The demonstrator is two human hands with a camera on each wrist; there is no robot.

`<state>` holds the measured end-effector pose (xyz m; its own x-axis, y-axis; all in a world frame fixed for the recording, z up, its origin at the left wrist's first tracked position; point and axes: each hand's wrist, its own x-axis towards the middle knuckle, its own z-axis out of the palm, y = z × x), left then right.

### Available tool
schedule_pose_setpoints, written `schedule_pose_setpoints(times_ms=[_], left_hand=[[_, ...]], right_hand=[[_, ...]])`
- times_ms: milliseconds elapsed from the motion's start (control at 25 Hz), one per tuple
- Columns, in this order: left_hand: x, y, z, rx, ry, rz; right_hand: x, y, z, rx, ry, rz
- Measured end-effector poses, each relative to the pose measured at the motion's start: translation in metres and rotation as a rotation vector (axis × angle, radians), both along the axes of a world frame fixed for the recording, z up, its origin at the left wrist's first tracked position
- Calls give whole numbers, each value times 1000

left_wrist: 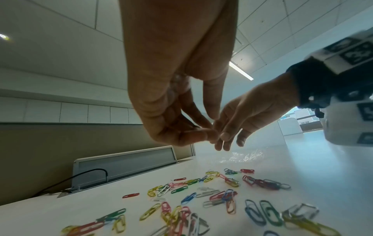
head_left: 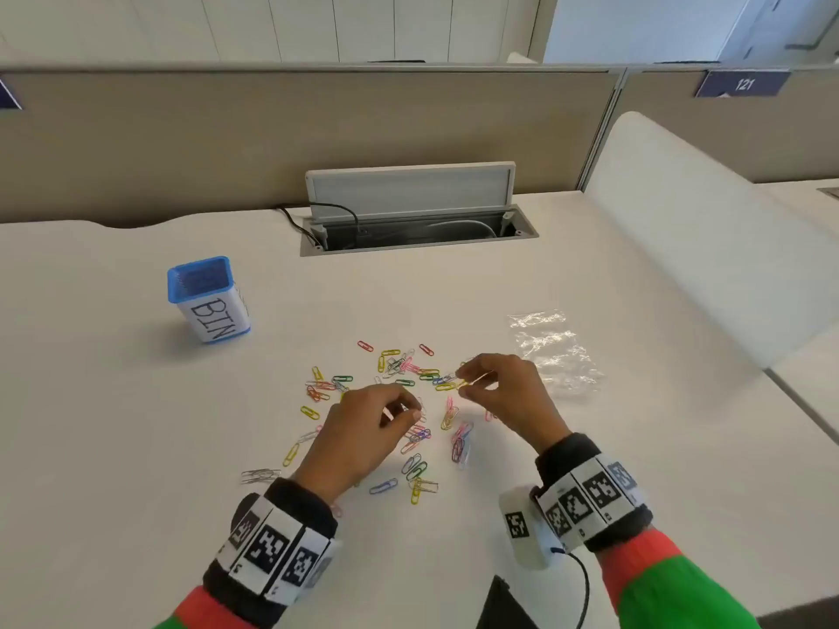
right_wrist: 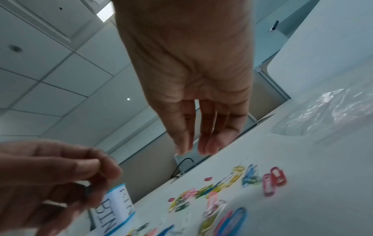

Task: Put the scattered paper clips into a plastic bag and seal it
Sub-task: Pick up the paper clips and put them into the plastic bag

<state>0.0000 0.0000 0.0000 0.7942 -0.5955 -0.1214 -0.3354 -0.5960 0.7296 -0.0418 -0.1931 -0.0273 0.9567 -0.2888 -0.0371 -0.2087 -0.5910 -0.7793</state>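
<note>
Toward the left edge of the white desk (head_left: 136, 424) we see a blue mesh bin (head_left: 208, 298) standing upright, its white label reading "BIN". Right of it, in the middle of the surface toward the near edge, the coloured paper clips (head_left: 399, 401) lie scattered in a loose patch, some overlapping, some alone. Our left hand (head_left: 363, 431) hangs just above the near left part of that patch, fingers curled in so that thumb and fingertips (left_wrist: 201, 135) meet; the left wrist view shows them pressed together well clear of the clips below, and we cannot tell whether a clip sits in the pinch. Behind the patch, at the far edge, a cable hatch (head_left: 411, 206) stands with its lid up and a black cable (head_left: 299, 224) running into it. Our right hand (head_left: 504, 392) hovers over the right side of the patch, thumb and forefinger narrowed over a yellow clip (head_left: 458, 384); whether they grip it or only touch it is unclear, and the right wrist view shows the other fingers (right_wrist: 203, 127) hanging nearly straight above the desk. Further right, apart from the clips, the clear plastic bag (head_left: 554, 351) lies flat and crinkled near the right edge.
</note>
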Motion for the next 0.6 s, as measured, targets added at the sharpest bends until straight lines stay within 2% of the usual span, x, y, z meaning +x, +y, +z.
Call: schedule_pose_setpoints(times_ms=[120, 280, 440, 600], left_hand=[[4, -7, -2, -47, -12, 23], [-1, -13, -5, -95, -8, 34], [-6, -15, -6, -95, -21, 33], [-13, -15, -6, -121, -24, 33]], right_hand=[[8, -26, -6, -283, 51, -207], [6, -55, -17, -610, 354, -314], [2, -72, -18, -526, 436, -296], [-3, -79, -25, -416, 321, -290]])
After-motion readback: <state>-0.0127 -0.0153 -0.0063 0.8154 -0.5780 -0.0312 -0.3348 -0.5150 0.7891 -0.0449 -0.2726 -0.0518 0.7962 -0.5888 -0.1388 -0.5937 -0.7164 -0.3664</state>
